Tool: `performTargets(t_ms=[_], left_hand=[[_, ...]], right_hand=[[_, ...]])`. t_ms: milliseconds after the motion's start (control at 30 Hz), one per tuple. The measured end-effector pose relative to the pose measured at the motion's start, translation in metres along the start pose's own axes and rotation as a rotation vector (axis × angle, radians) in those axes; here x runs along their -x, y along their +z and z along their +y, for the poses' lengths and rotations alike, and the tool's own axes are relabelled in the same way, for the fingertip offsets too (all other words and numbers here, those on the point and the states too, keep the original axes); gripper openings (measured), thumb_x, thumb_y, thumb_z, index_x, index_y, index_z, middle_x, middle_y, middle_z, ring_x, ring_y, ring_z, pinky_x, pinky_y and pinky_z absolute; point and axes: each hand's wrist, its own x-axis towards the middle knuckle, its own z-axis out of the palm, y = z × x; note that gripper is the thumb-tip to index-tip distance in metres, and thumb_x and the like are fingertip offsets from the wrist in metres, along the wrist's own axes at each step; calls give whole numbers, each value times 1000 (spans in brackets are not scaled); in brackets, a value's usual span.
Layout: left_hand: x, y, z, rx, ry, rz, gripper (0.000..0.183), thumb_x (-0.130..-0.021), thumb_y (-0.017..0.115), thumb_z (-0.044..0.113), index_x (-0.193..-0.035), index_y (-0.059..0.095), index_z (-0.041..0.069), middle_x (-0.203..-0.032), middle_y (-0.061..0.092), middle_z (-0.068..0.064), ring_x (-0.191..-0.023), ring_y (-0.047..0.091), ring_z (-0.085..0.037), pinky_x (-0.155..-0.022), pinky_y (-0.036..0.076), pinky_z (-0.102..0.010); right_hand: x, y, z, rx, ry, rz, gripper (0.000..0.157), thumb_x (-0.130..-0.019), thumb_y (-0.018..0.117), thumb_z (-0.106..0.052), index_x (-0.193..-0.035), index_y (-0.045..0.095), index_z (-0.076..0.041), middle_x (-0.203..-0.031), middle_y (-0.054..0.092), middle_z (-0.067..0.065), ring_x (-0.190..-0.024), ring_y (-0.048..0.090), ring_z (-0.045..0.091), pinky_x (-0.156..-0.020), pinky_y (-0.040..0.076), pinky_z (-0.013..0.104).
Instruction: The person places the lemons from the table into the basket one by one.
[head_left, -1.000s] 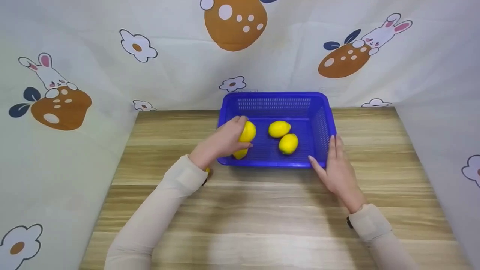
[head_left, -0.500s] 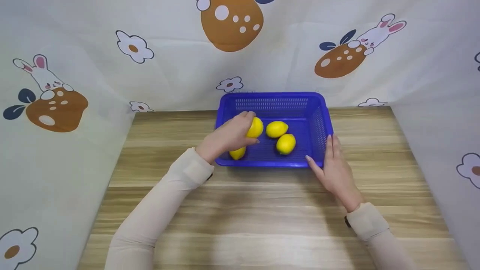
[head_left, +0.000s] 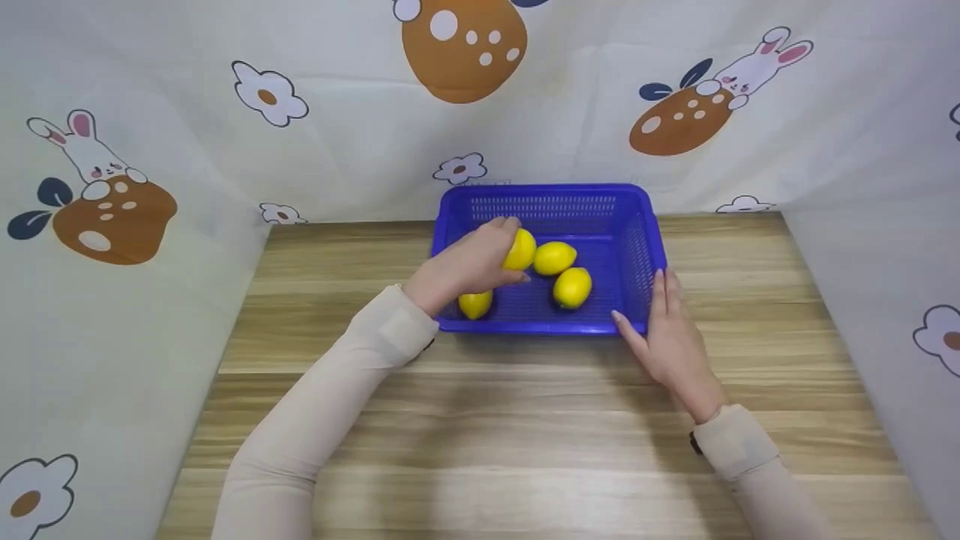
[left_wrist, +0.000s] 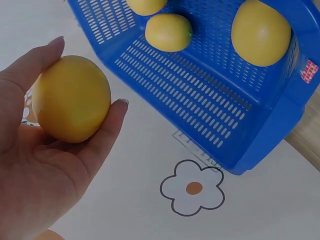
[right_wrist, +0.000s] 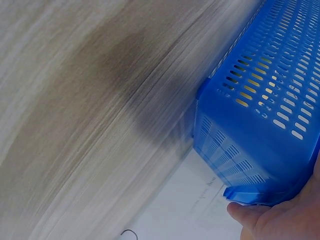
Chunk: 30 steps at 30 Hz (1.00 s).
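Observation:
My left hand (head_left: 472, 259) grips a yellow lemon (head_left: 519, 250) over the left half of a blue plastic basket (head_left: 525, 328). In the left wrist view the thumb and fingers curl round this lemon (left_wrist: 72, 99), with its outer side bare. Inside the basket lie two lemons close together, one behind (head_left: 555, 258) and one in front (head_left: 572, 288). A third lemon (head_left: 475, 305) sits at the front left, partly covered by my left hand. My right hand (head_left: 675, 345) rests against the basket's front right corner, fingers straight along the right side and thumb at the front rim.
The basket stands on a wood-grain table (head_left: 555, 435), near its back edge. A pale printed cloth (head_left: 360, 135) hangs behind and on both sides. Slots pierce the basket's walls, and a small red label (left_wrist: 309, 72) sticks to one outer side.
With the lemon in its grip, my left hand has moved right and slightly back over the basket. My right hand stays at the basket's corner. A yellow spot by the left cuff no longer shows.

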Motion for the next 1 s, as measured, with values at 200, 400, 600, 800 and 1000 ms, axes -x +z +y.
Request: performTargets(t_ms=[200,400,600,800,1000], left_hand=[[1,-2,2,-5,-30,9,95,-102,67,50,-165,23,-5,-170,26,-28,-158,30,-38,-128,29,-46],[4,1,2,-25,-47,8,96,-102,66,52,-166,21,-4,-171,25,-27,-159,27,-38,-129,27,-47],[9,8,-1,-26,-31,23,95,-102,67,52,-164,25,-5,-168,30,-28,-156,34,-39,-128,30,-48],[15,16,-4,10,-16,38,93,-102,67,52,-163,27,-6,-165,37,-27,-153,39,-40,-128,31,-47],[21,30,-9,70,-25,59,95,-102,66,54,-164,25,-6,-165,36,-27,-154,37,-39,-128,31,-47]], right_hand=[[0,-1,-1,-2,-3,-9,97,-106,58,-47,-161,12,17,-169,10,39,-155,20,55,-124,25,66],[-1,-1,0,2,-4,-8,97,-106,59,-47,-161,12,17,-169,11,40,-156,20,55,-125,23,66],[-1,0,0,-11,8,-23,98,-106,57,-50,-162,11,16,-170,10,38,-157,18,54,-125,24,66],[-1,-1,1,-13,19,-32,99,-106,56,-52,-162,10,15,-170,8,37,-157,17,54,-124,24,67],[0,-2,1,-7,10,-19,98,-106,56,-51,-162,11,16,-170,10,38,-156,19,55,-123,25,69]])
